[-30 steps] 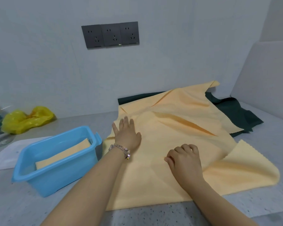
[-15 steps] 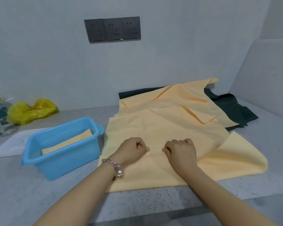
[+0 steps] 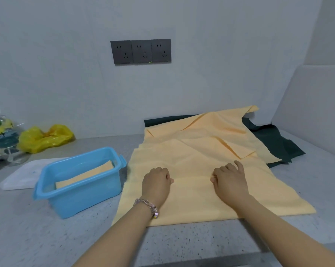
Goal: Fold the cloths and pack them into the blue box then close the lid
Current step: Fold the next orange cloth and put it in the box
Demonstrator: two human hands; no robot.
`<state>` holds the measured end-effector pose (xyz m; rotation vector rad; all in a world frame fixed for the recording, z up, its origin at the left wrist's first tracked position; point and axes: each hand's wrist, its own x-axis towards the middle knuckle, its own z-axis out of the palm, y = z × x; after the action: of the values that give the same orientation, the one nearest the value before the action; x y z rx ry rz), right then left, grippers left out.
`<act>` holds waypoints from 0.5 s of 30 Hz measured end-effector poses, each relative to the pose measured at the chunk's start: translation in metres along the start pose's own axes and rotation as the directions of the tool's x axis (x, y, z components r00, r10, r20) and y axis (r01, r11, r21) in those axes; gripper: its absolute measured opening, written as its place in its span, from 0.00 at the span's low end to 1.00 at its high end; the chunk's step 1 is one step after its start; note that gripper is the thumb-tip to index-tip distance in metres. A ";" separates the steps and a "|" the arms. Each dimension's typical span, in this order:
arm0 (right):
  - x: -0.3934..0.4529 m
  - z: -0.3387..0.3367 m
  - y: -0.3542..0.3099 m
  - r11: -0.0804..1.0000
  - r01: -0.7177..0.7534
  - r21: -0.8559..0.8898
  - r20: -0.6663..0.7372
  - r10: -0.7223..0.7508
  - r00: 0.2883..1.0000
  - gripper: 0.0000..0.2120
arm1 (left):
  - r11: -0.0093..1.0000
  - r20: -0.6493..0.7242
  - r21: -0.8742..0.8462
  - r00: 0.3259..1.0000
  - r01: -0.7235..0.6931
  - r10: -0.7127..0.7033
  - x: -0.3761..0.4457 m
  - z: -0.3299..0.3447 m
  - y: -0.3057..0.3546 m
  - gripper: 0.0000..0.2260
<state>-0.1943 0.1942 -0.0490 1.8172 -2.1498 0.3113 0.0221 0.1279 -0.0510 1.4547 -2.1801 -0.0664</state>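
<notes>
A large pale orange cloth (image 3: pixel 191 164) lies spread on the grey counter, its far part creased and partly folded over. My left hand (image 3: pixel 157 183) and my right hand (image 3: pixel 229 178) both rest on its near half with fingers curled, pinching the fabric. A dark green cloth (image 3: pixel 274 139) lies under and behind the orange one, at the back right. To the left stands the open blue box (image 3: pixel 80 195) with one folded orange cloth (image 3: pixel 85 175) inside. The white lid (image 3: pixel 22 176) lies flat behind the box.
A crumpled yellow plastic bag (image 3: pixel 45 137) and glassware (image 3: pixel 4 139) sit at the far left by the wall. A grey panel (image 3: pixel 313 112) stands at the right. The counter's front edge (image 3: pixel 201 261) runs along the bottom.
My left hand went from flat on the cloth to curled, and both hands drew toward me, then spread apart sideways. The cloth's far part has folded over more.
</notes>
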 end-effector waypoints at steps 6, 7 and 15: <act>-0.007 0.015 0.000 0.991 -0.097 0.087 -0.057 0.102 0.993 0.12 | 1.000 -0.088 0.008 0.996 0.000 0.001 -0.001 0.015 -0.007 0.06; -0.006 0.015 0.000 0.990 -0.104 0.093 -0.055 0.109 0.993 0.12 | 1.000 -0.092 0.000 0.996 0.005 -0.005 0.001 0.015 -0.006 0.06; -0.004 0.016 -0.001 0.984 -0.130 0.121 -0.085 0.141 0.986 0.09 | 0.995 -0.059 0.056 0.995 0.087 -0.083 0.007 0.014 0.003 0.05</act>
<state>-0.1941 0.1921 -0.0653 1.6814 -2.2365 0.5520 0.0115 0.1202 -0.0596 1.5627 -2.0907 0.0092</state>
